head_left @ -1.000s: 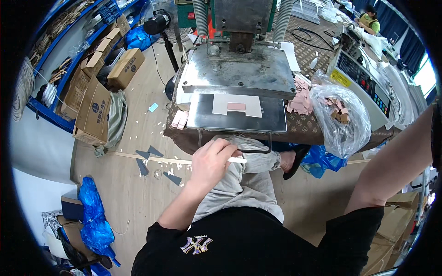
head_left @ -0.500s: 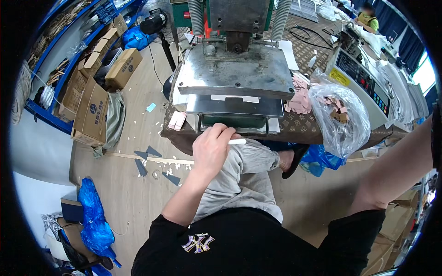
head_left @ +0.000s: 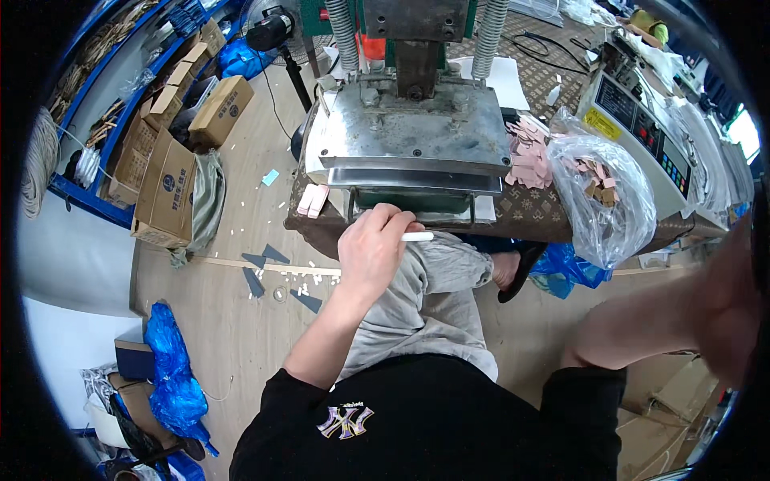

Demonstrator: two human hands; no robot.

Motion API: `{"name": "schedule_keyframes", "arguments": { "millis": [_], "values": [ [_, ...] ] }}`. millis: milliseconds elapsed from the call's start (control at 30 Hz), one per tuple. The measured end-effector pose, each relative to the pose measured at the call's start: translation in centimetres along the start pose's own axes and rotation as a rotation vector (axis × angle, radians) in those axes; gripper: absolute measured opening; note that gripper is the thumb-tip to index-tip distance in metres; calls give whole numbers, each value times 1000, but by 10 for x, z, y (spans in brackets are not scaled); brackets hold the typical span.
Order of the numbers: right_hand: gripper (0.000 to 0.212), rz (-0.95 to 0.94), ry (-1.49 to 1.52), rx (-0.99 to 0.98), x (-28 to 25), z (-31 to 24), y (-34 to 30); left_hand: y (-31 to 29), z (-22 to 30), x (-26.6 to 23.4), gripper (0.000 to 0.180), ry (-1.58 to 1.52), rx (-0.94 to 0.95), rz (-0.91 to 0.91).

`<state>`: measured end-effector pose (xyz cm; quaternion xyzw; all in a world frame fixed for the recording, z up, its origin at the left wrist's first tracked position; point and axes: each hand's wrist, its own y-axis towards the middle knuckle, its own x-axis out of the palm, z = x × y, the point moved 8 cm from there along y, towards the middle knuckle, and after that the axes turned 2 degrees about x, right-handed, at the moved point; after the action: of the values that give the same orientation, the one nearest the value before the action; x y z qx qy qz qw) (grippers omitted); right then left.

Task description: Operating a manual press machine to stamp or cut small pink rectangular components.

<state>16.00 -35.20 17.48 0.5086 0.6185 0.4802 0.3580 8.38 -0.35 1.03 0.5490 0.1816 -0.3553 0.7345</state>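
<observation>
In front of the press (head_left: 413, 132), the left hand (head_left: 370, 247) clamps a white stick (head_left: 419, 236); right hand unseen. Seemingly loading; next calls for keeping clear.

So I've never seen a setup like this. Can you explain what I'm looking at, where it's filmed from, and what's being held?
There's no robot: you're looking down through a wide fisheye camera worn on a person's head, so straight edges bend near the rim. The bulky machine of grey metal ahead looks like a press. The person's bare left hand is at its front, holding a short white rod; what else the fingers touch is hidden. The bare right arm is at the right side, its hand out of view. On the brown patterned tablecloth lie a heap of flat pink pieces and a clear plastic bag containing pink and brown pieces.
</observation>
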Motion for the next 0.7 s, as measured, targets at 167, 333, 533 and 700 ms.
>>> {"name": "schedule_keyframes", "arguments": {
  "millis": [167,333,533,700],
  "values": [
    [37,2,65,5,30,-9,-39,0,0,0,14,20,-27,24],
    [34,-33,114,130,37,-19,-50,21,16,-30,12,-182,-9,20],
    [35,-105,194,162,44,-13,-49,27,88,-192,26,-776,519,246],
    [33,-79,150,133,43,-15,-47,37,133,-233,18,-676,686,41]
  ]
}}
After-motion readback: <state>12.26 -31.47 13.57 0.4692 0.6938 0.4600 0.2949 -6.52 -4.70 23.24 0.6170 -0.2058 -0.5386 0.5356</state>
